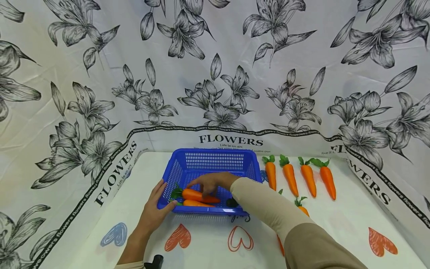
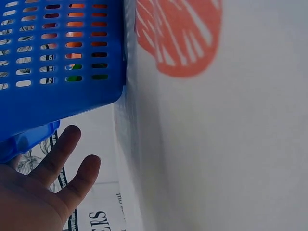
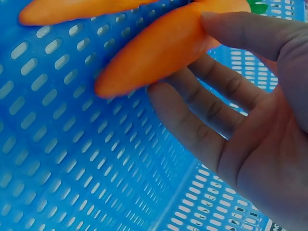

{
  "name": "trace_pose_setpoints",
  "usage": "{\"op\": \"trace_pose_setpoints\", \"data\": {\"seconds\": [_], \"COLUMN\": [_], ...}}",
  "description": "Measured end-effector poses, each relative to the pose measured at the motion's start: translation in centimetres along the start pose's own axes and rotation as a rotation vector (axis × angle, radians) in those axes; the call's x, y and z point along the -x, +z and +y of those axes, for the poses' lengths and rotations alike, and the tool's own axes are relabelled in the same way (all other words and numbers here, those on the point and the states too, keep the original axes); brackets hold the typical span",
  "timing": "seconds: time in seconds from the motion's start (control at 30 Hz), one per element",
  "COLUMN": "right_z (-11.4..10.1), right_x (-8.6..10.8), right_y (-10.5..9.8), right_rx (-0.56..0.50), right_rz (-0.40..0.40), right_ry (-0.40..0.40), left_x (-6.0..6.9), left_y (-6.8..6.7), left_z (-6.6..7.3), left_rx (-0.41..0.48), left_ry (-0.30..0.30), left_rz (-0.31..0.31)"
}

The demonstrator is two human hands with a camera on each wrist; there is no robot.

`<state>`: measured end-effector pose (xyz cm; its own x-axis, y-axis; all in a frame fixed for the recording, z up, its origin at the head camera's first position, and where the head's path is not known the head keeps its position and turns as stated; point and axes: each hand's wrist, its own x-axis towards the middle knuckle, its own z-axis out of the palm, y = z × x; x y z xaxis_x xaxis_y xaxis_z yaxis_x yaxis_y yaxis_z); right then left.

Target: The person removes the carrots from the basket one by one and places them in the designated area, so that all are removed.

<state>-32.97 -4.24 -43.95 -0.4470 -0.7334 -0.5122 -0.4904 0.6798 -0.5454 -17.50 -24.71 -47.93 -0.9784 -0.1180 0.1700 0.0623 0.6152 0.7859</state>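
Observation:
A blue perforated plastic basket (image 1: 208, 210) sits on the table. Two orange carrots with green tops lie in its front left part: an upper carrot (image 1: 193, 194) and a lower carrot (image 1: 195, 203) by the front wall. Reaching inside, my right hand (image 1: 209, 183) pinches the upper carrot (image 3: 154, 55) between thumb and fingers, as the right wrist view shows. My left hand (image 1: 155, 209) rests against the basket's front left corner, thumb at the rim. Straight, spread fingers (image 2: 79, 180) show below the basket's edge in the left wrist view. A dark green thing (image 1: 231, 203) is partly hidden by my right sleeve.
Several carrots lie right of the basket in a row, among them a carrot (image 1: 327, 183) at the end. Nearer, another carrot (image 1: 303, 210) is partly covered by my right arm. A flower-printed cloth (image 1: 221, 74) hangs behind the white table cover (image 1: 201, 254).

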Motion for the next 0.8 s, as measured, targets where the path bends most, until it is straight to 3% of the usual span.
{"op": "trace_pose_setpoints", "data": {"seconds": [0.3,0.57,0.8], "right_z": [0.6,0.9,0.8], "right_x": [0.7,1.0,1.7], "right_y": [-0.6,-1.3,-2.0], "right_rx": [0.064,0.023,-0.021], "right_rz": [0.049,0.067,0.109], "right_ry": [-0.012,-0.023,-0.037], "left_x": [-0.1,-0.1,-0.1], "left_y": [0.1,0.0,-0.1], "left_z": [-0.2,-0.1,0.0], "left_rx": [-0.001,-0.006,-0.005], "left_ry": [0.010,-0.009,0.012], "left_rz": [-0.007,-0.009,-0.008]}}
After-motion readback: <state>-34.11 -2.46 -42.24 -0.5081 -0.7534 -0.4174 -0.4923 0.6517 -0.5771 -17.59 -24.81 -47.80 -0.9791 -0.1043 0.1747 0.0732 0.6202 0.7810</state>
